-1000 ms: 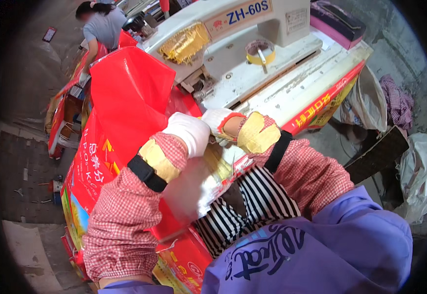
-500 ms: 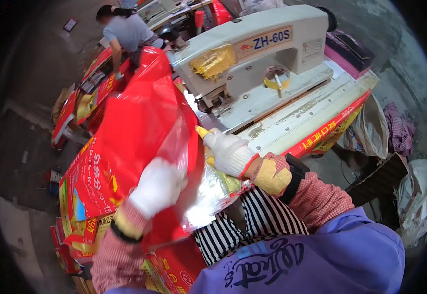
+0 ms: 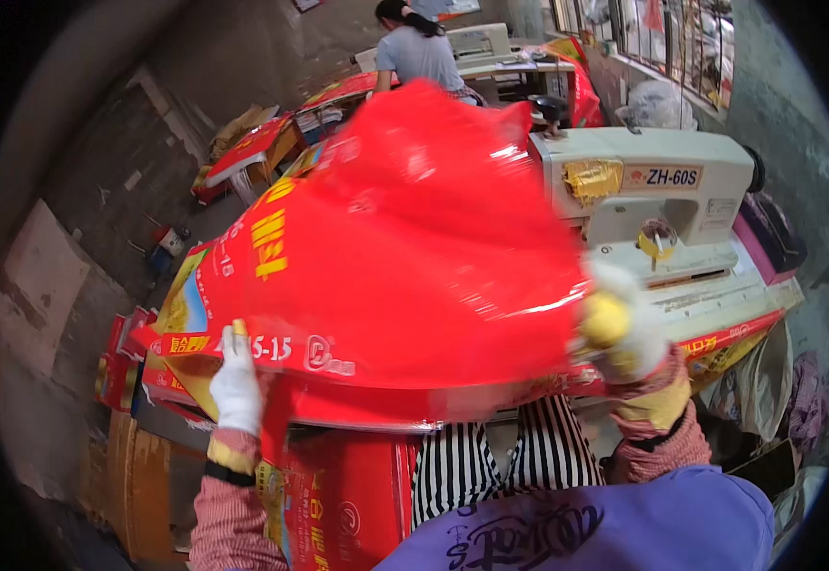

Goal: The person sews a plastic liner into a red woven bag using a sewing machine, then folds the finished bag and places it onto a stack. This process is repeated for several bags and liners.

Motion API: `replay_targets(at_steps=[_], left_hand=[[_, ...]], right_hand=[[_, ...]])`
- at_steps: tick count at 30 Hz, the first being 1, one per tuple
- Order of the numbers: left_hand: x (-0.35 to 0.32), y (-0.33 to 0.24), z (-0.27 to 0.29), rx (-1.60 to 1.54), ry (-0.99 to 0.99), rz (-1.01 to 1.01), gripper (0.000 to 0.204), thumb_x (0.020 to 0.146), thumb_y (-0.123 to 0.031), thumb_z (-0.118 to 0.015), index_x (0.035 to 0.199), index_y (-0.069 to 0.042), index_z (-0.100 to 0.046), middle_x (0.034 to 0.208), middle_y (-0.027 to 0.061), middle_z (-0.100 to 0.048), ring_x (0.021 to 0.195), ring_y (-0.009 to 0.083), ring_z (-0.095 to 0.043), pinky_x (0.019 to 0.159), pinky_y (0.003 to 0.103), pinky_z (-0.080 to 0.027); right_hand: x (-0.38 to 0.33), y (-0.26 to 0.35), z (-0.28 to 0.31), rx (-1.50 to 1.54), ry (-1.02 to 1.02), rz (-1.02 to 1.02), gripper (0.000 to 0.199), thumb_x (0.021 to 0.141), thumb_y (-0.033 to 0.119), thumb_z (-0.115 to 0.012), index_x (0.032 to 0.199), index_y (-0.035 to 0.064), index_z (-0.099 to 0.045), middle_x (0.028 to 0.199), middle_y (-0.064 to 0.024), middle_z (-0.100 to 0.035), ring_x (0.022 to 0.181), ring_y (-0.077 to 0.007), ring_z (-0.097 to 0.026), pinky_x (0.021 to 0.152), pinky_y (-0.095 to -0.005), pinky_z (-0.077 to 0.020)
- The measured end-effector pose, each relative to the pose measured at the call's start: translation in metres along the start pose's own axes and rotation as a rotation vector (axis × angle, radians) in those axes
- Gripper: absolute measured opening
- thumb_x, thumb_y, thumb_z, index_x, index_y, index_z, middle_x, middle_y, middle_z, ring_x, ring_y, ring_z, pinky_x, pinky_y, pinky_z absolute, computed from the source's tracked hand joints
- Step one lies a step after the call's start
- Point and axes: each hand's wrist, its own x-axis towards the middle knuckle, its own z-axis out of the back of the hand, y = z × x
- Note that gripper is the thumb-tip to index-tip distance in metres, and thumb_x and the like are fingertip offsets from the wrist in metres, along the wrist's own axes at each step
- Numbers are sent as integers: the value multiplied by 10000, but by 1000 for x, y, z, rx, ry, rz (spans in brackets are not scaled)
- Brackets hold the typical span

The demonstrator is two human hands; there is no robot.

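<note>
Mottled wall [image 3: 784, 143]; left hand [image 3: 237, 388], right hand [image 3: 624, 324] gripping glossy, rumpled red sack [image 3: 414, 276].

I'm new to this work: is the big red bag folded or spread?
Spread, though rumpled: the red bag stretches broadly between the left hand and right hand.

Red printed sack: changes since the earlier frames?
The red printed sack has spread rightward across the person's front. Apart now: left hand at its lower left, right hand closed on its right end; they began together. View swung too. Sewing machine and tape roll stay put.
</note>
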Motion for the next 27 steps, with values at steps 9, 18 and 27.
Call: replay_targets(at_steps=[9, 18, 27], left_hand=[[157, 39, 66, -146, -544, -193, 196, 780, -206, -528, 689, -46, -595, 697, 167, -587, 680, 350, -566, 631, 448, -445], [23, 71, 34, -36, -672, -31, 465, 731, 22, -522, 1195, -10, -523, 856, 204, -605, 708, 332, -579, 656, 424, -456], [-181, 284, -131, -435, 139, 369, 468, 723, 72, -439, 1180, 17, -524, 1209, 179, -535, 1142, 288, -501, 1006, 322, -344]], right_hand=[[12, -23, 55, -356, -79, 182, 305, 891, 241, -553, 1065, -11, -552, 895, -8, -594, 754, -64, -512, 644, -203, -411], [10, -83, 63, 134, -65, -22, 164, 875, 95, -535, 1025, 34, -558, 938, -57, -616, 820, -136, -597, 706, -267, -501], [-88, -156, -68, -736, 1291, -91, 231, 839, 273, -557, 977, 96, -612, 932, -115, -629, 894, -295, -593, 787, -350, -473]])
